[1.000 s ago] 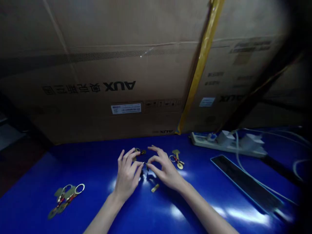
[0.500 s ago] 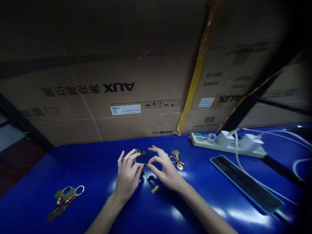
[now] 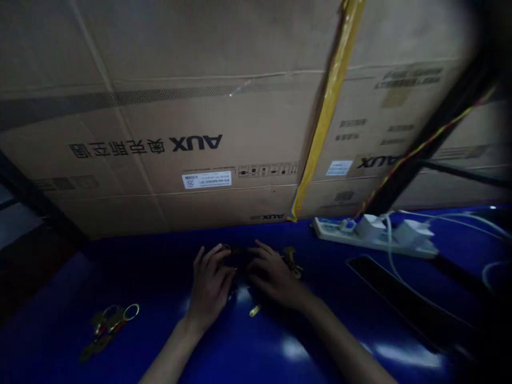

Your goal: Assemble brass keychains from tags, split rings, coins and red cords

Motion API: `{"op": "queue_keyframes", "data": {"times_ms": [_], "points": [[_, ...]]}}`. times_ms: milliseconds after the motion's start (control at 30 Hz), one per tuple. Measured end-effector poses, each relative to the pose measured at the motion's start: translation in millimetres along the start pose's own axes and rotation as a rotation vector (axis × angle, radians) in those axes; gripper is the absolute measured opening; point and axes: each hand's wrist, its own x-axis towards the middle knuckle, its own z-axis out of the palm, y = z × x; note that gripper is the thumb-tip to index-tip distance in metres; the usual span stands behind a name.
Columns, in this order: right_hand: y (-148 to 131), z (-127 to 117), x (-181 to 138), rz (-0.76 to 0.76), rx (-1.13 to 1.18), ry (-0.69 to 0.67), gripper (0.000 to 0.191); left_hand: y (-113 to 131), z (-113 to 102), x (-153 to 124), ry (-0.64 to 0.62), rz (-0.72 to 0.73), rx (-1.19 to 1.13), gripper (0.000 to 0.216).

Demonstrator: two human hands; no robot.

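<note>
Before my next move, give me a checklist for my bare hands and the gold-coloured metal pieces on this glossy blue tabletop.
1. Something pinched in the bare left hand: cannot tell, too dark.
2. Something pinched in the bare right hand: cannot tell, shadowed.
3. Small oblong gold-coloured metal piece apart from both hands: ok.
4. Gold-coloured metal ring bundle with red parts away from the left hand: ok.
5. Light on the hands: not ok, dim.

- Dim overall; the blue tabletop (image 3: 224,352) sinks into deep shadow.
- White glare streaks it in front of the power strip (image 3: 380,242).
- Right hand (image 3: 276,278), nearer the power strip, looks darker than left hand (image 3: 210,290).
- Right of the power strip, the picture's edge blurs into black.
</note>
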Motion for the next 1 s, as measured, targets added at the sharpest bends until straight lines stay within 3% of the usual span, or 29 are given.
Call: {"op": "queue_keyframes", "data": {"times_ms": [167,300,467,700,1000], "points": [[-3,-13,-5,-0.073,0.077,-0.288,0.018,-4,-1,1,0.012,-0.021,0.013,0.011],[-10,-5,-4,-0.128,0.099,-0.325,0.015,-4,-1,1,0.003,-0.024,0.009,0.012],[-13,-1,-3,-0.140,0.119,-0.251,0.006,-5,0,0,0.005,-0.017,0.014,0.012],[-13,2,3,0.032,0.265,0.157,0.008,4,3,-1,0.007,0.051,0.017,0.014],[-9,7,3,0.046,0.288,0.146,0.008,7,4,-2,0.019,0.030,0.006,0.015]]}}
